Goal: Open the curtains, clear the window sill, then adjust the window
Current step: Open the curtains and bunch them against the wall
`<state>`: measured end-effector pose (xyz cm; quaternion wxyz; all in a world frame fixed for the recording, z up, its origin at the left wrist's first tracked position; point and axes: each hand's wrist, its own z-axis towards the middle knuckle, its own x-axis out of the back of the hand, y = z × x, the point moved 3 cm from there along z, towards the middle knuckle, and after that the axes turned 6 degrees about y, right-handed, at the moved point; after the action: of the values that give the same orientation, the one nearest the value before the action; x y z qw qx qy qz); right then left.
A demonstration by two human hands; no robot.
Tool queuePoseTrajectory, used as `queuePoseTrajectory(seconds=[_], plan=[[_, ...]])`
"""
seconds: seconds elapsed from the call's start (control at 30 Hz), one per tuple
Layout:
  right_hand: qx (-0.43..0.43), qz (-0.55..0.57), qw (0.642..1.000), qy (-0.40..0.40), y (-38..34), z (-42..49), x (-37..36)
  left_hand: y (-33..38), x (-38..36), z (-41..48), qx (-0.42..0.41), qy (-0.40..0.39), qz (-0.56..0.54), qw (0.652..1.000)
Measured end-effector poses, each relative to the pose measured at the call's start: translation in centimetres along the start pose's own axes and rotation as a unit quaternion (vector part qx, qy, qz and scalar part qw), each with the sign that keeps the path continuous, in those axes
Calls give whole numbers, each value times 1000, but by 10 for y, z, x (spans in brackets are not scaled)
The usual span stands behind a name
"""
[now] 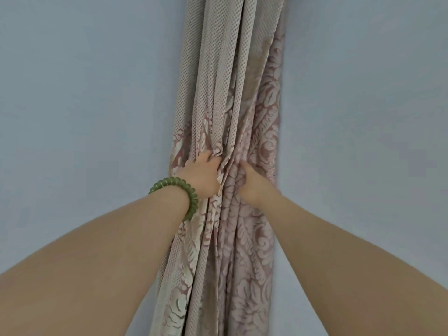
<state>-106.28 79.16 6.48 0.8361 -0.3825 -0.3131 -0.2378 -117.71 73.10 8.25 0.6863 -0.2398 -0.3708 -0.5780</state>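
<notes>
I see the curtain bunched into a narrow column against the pale blue wall. My left hand, green bracelet at its wrist, and right hand both clutch its folds, side by side.

Woven patterned cloth curtain; matt smooth wall.

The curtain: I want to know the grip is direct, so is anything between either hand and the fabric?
Nothing visible. The left hand and the right hand are both closed straight on the bunched curtain, in front of the plain wall. The green bracelet sits back on the left wrist, clear of the grip.
</notes>
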Motion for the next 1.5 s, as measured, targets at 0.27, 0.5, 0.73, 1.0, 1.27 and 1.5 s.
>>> queuePoseTrajectory(seconds=[0.27,0.5,0.73,1.0,1.27,1.5], plan=[[-77,10,996,46,27,-72,50,61,21,-57,-56,303,108,945],[-103,26,992,72,49,-125,97,123,38,-94,-203,240,158,936],[-110,-3,993,45,90,-206,153,209,56,-158,-210,158,77,962],[-149,-22,983,107,132,-304,244,316,75,-233,-171,62,-98,978],[-191,-18,970,148,156,-388,302,388,90,-291,-165,-42,-262,950],[-285,-42,936,201,191,-479,351,463,100,-356,-232,-116,-331,907]])
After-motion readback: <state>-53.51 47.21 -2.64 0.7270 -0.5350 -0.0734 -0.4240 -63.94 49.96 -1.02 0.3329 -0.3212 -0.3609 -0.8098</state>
